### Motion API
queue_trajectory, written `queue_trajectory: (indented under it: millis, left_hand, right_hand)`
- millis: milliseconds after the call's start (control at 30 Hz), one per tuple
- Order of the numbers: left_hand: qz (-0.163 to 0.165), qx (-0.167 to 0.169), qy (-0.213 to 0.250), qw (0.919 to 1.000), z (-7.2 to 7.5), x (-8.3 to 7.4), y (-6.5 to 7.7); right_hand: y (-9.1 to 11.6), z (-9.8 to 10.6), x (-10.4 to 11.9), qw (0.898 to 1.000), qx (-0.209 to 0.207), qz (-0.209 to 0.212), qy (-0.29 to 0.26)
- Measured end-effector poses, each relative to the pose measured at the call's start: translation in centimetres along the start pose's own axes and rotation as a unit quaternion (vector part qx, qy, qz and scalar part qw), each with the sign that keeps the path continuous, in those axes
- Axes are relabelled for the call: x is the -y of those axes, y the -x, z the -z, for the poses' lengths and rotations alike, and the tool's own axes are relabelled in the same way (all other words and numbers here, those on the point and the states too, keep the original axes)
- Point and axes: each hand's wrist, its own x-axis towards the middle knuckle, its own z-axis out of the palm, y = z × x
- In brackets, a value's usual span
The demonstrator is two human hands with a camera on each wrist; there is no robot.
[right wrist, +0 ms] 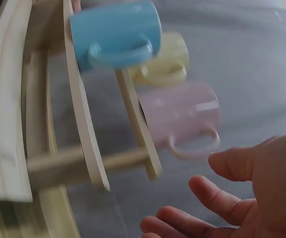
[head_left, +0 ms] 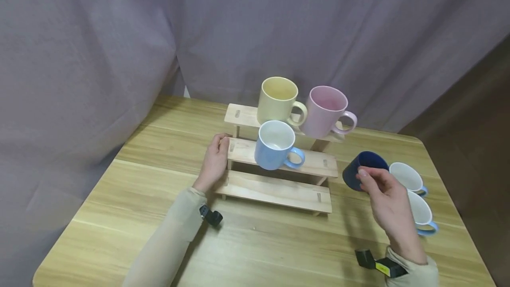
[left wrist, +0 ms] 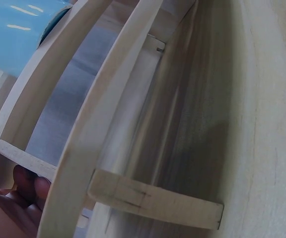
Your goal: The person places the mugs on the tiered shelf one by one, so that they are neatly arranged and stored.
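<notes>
A three-step wooden rack (head_left: 275,190) stands on the table. My left hand (head_left: 214,163) grips the left end of its middle step; the left wrist view shows fingers (left wrist: 26,186) curled beneath the wood. On that step sits a light blue mug (head_left: 268,155). Up on the top step are a yellow mug (head_left: 272,109) and a pink mug (head_left: 318,119), handles toward the right. Right of the rack, my right hand (head_left: 392,203) is over the near side of a dark blue mug (head_left: 350,175). In the right wrist view its fingers (right wrist: 217,198) are loosely spread, holding nothing.
Two light blue mugs with white insides, one behind (head_left: 405,175) and one nearer (head_left: 421,212), stand at the right beside the dark blue mug. Grey curtains (head_left: 259,21) hang behind the wooden table (head_left: 255,251). The rack's lowest step is bare.
</notes>
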Motion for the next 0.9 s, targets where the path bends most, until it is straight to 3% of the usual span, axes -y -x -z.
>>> queue_trajectory:
  millis: [100,233,400,533,733,900]
  left_hand:
    - [-0.003,-0.003,0.002,1.0000,0.0,0.0,-0.1]
    - [-0.006,-0.002,0.004,1.0000,0.0,0.0,-0.1]
    - [-0.007,-0.003,0.003,1.0000,0.0,0.0,-0.2]
    - [-0.007,-0.004,-0.002,1.0000,0.0,-0.1,-0.2]
    - [-0.009,0.000,0.001,1.0000,0.0,-0.2,-0.1]
    - [-0.005,0.002,0.002,1.0000,0.0,0.0,0.1]
  right_hand:
    - [0.4,0.9,-1.2,0.998,-0.048,-0.020,-0.040]
    - [0.7,1.7,-2.4,0.985,-0.132,-0.072,-0.085]
    - [1.2,2.8,-3.9,0.970,-0.209,-0.120,-0.039]
    - [1.6,3.7,-4.8,0.962,-0.236,-0.139,0.005]
    - [2.0,4.7,-6.0,0.949,-0.277,-0.136,0.060]
    - [2.4,5.6,-7.4,0.948,-0.251,-0.151,0.122]
